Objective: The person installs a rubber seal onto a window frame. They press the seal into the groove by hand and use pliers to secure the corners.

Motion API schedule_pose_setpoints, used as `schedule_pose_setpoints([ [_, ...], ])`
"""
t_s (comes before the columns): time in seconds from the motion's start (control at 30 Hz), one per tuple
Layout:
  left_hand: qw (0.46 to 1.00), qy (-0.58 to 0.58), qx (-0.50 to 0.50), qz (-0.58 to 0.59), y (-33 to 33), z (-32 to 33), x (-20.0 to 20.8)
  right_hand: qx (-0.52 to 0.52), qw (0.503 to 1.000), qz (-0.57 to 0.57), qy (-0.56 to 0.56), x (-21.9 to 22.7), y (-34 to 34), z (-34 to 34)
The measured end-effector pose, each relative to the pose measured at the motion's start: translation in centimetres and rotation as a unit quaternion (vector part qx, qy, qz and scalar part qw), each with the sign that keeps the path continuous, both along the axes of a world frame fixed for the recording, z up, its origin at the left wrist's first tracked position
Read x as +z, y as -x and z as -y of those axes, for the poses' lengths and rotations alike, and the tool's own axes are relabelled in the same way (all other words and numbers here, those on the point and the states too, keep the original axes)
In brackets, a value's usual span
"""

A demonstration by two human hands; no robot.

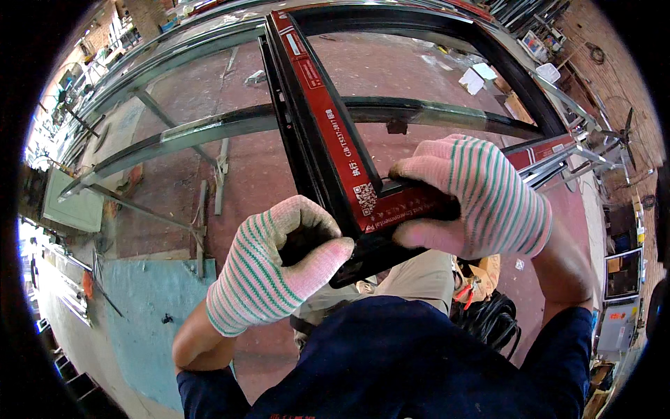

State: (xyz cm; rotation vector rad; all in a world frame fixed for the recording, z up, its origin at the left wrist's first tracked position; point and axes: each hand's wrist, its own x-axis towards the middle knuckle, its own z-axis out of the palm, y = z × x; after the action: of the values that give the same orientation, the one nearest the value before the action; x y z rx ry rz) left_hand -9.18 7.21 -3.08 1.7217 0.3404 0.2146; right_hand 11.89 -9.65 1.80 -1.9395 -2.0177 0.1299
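A black window frame [315, 115] with red printed protective film lies in front of me, its near left corner between my hands. My left hand [269, 269], in a pink glove with green stripes, is closed at this corner, thumb and fingertips against the outer edge. Whether a small piece is also pinched there is hidden. My right hand [481, 199], gloved alike, is wrapped around the near rail, with the fingers over its inner side and the thumb on the side toward me. Film shows on the long left bar and on the near rail beyond my right hand.
A metal rack with long rails [202, 129] supports the frame. Below my right arm lie a coil of black cable [488, 322] and an orange tool bag [483, 276] with red-handled tools. A teal sheet [150, 328] covers floor at the left. A standing fan [623, 134] is at the right.
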Motion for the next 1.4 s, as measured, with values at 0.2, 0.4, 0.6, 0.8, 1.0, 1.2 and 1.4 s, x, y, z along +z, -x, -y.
schedule_pose_setpoints([
  [0.2, 0.999, 0.025, -0.004, -0.044, -0.1, -0.3, 0.7, 0.038, 0.998, -0.029, -0.035, -0.6, -0.8, -0.2],
  [0.4, 0.996, -0.01, -0.072, 0.044, 1.4, -3.5, -3.1, 0.008, 0.998, 0.011, -0.056, -1.0, -1.9, 1.8],
  [0.6, 0.987, -0.048, -0.084, 0.132, 0.6, -5.6, -1.7, -0.014, 0.998, 0.03, -0.062, -1.2, -2.2, 2.5],
  [0.8, 0.97, -0.169, -0.172, 0.038, -4.0, -7.2, 3.5, -0.029, 0.998, 0.023, -0.054, -1.2, -2.1, 2.7],
  [1.0, 0.937, -0.26, -0.223, -0.073, -5.2, -6.9, 5.6, -0.023, 0.998, 0.024, -0.05, -1.5, -2.2, 2.8],
  [1.2, 0.927, -0.264, -0.241, -0.114, -4.8, -6.6, 6.6, -0.019, 0.998, 0.012, -0.067, -1.4, -2.0, 2.6],
  [1.4, 0.931, -0.154, -0.322, -0.075, -4.0, -6.3, 6.4, -0.016, 0.997, 0.014, -0.072, -1.6, -2.1, 2.8],
])
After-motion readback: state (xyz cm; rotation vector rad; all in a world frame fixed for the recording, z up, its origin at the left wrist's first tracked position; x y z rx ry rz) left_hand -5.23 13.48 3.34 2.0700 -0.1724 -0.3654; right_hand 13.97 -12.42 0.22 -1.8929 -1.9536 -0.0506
